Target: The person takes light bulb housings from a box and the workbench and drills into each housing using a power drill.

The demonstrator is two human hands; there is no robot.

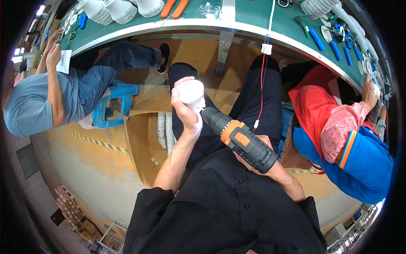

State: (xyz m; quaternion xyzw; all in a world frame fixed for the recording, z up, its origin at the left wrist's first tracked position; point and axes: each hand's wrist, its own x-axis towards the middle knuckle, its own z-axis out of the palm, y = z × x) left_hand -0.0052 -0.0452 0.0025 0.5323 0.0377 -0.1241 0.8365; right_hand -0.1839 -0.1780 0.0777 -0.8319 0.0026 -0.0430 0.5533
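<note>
The left hand point(186, 111) is gripping a white plastic part point(191, 91) above the lap, near the green table point(249, 16). The right hand point(243, 161) is gripping a black-and-orange drill point(242, 138), whose nose is pointing at the part's lower end; whether they are touching cannot be determined.

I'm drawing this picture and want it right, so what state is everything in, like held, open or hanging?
Left hand: closed around the white part
White part: held up
Right hand: gripping the drill
Drill: held, nose at the white part; can't tell if spinning
Orange handles: spread apart on the bench
Red wire: hanging down
White cups: stacked
Cardboard box: open, ribbed tubes inside
</note>
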